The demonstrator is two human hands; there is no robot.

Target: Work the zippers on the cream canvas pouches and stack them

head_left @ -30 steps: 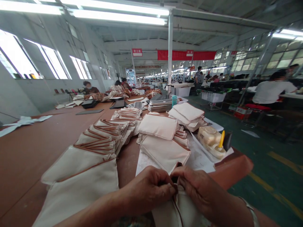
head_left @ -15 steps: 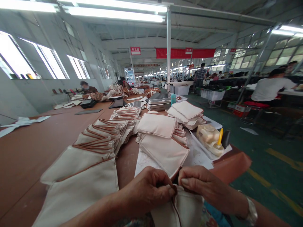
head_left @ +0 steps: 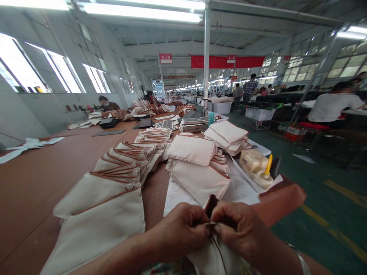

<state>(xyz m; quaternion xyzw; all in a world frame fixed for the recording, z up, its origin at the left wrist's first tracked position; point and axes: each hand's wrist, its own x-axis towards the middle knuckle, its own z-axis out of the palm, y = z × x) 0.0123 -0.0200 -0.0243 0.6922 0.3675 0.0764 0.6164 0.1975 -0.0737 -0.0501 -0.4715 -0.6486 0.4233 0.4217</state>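
My left hand (head_left: 183, 227) and my right hand (head_left: 239, 225) meet close to my body, both pinching the brown edge of a cream fabric piece (head_left: 210, 256). Thumbs and forefingers almost touch at its seam, and a dark brown flap (head_left: 211, 204) sticks up between them. The piece's lower part hangs below my hands and runs out of the frame. Just beyond lies a stack of cream pieces with brown edging (head_left: 197, 185). Left of my arm, a long fanned row of similar cream pieces (head_left: 109, 217) covers part of the brown table (head_left: 37, 191).
A cut-open plastic container (head_left: 255, 164) with a yellow-handled tool (head_left: 268, 164) stands at the right table edge. Another cream stack (head_left: 228, 133) and a turquoise bottle (head_left: 211, 118) are farther back. A metal post (head_left: 206, 57) rises behind them. Co-workers sit at far left and right.
My right hand has shifted slightly left and turned, its thumb now against the seam beside my left thumb. The brown flap now stands up between my hands. The view has shifted slightly.
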